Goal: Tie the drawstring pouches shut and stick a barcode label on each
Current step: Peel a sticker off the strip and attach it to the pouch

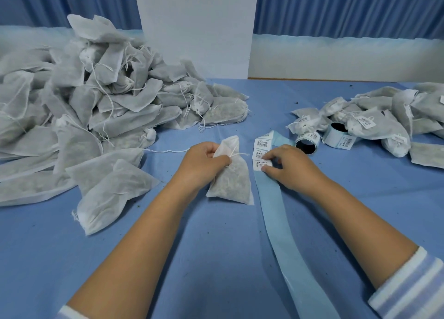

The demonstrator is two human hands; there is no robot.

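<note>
White non-woven fabric is forming the pouch (230, 177), which is being gripped at its tied neck by the left hand (204, 162), with the fingers curled round the gathered top. The pouch is lying on the table (216, 258) directly ahead, its long axis running near-to-far with a slight tilt. The neck is pointing away and the filled body toward the person. The label (262, 165) is being pinched at its edge by the right hand (286, 167), with thumb and fingertips closed narrowly on it; whether it is lifted yet cannot be told. It is sitting on the strip (276, 210), just right of the pouch, and the strip's long axis is running roughly parallel to the pouch. The right hand is the nearer one, so a short leftward carry onto the pouch body is being judged the next move.
</note>
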